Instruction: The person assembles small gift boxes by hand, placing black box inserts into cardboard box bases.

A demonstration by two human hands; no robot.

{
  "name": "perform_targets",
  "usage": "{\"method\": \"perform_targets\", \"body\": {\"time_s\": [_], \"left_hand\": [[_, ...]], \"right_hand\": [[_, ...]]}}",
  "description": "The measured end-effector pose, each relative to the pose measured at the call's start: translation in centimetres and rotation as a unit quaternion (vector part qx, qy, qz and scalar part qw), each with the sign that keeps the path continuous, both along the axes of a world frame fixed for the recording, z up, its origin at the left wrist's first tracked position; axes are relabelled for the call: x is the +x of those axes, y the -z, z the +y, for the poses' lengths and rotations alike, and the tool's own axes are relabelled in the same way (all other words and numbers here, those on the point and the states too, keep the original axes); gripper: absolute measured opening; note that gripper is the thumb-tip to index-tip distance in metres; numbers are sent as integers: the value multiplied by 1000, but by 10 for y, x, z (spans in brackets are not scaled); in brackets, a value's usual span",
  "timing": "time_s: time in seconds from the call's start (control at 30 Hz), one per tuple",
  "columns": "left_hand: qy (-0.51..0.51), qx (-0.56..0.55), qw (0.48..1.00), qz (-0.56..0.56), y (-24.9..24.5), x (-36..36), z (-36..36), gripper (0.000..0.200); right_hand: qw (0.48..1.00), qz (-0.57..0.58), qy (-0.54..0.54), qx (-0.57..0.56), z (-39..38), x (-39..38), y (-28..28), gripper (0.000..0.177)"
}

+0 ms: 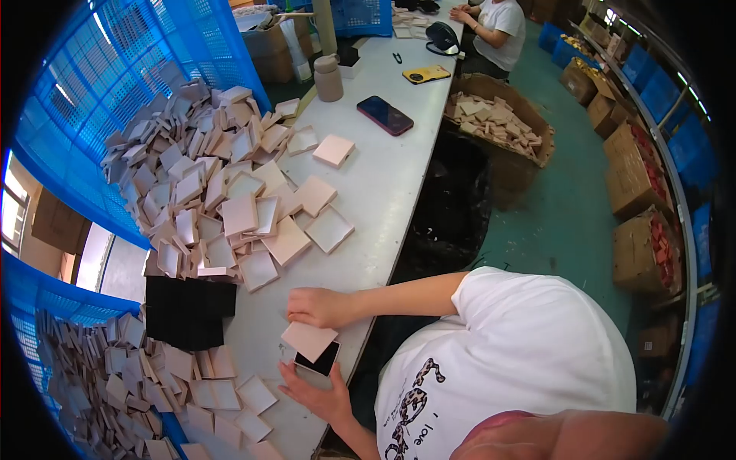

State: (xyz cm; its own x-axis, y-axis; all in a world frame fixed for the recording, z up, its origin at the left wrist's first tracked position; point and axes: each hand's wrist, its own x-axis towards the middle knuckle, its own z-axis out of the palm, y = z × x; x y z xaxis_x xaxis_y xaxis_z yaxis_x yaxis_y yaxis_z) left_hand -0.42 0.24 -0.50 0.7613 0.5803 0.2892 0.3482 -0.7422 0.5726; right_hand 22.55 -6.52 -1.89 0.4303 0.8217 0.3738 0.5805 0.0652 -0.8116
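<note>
- Table [372, 249]: long, pale, bearing pink box pieces [239, 215] heaped beyond the hands
- Left hand [320, 395]: fingers spread wide, thumb and forefinger bracketing the box; I cannot tell whether they grip
- Right hand [320, 308]: fingers curled inward at the lid's edge — their grip is hidden
- Box [326, 359]: black inside, between both hands
- Lid [309, 339]: pink, aslant, partly covering the box
</note>
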Motion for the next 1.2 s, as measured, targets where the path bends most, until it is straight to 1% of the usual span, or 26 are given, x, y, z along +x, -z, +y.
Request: {"method": "perform_targets", "body": {"time_s": [0.1, 0.2, 0.33, 0.43, 0.53, 0.63, 0.73, 0.83, 0.9, 1.0, 1.1, 1.2], "left_hand": [[-1, -9, 1000, -18, 3, 0, 0, 111], [-14, -6, 999, -45, 3, 3, -2, 115], [-33, -13, 999, -41, 4, 4, -3, 121], [-43, -10, 999, -30, 3, 2, -5, 121], [-42, 4, 999, -16, 8, 2, -2, 120], [-35, 22, 999, -1, 9, 1, 0, 117], [-19, 52, 998, 31, 1, 2, 0, 114], [1, 57, 996, 68, -3, 1, 1, 114], [-5, 52, 996, 78, -1, 0, 1, 116], [-5, 92, 991, 100, 7, 1, 2, 119], [-75, 134, 985, 79, 3, -2, -8, 118], [-112, -22, 992, 50, -1, -8, -21, 117]], "right_hand": [[992, -119, 32, 35, 18, -12, 13, 16], [990, -135, -14, 26, 20, -26, 15, 10], [986, -146, -67, 32, 15, -37, 3, 11], [979, -194, -53, 28, 4, -47, -5, 14], [977, -199, -56, 52, -5, -52, -8, 24], [972, -218, -59, 61, -9, -54, 0, 33], [966, -243, -47, 74, -10, -57, 8, 35], [959, -276, -29, 60, -8, -65, 9, 45], [959, -280, -30, 44, -8, -67, 9, 45], [957, -288, -28, 25, -8, -69, 9, 41], [959, -280, -31, 25, -7, -69, 12, 41], [965, -257, -46, 18, -9, -67, 12, 41]]}}
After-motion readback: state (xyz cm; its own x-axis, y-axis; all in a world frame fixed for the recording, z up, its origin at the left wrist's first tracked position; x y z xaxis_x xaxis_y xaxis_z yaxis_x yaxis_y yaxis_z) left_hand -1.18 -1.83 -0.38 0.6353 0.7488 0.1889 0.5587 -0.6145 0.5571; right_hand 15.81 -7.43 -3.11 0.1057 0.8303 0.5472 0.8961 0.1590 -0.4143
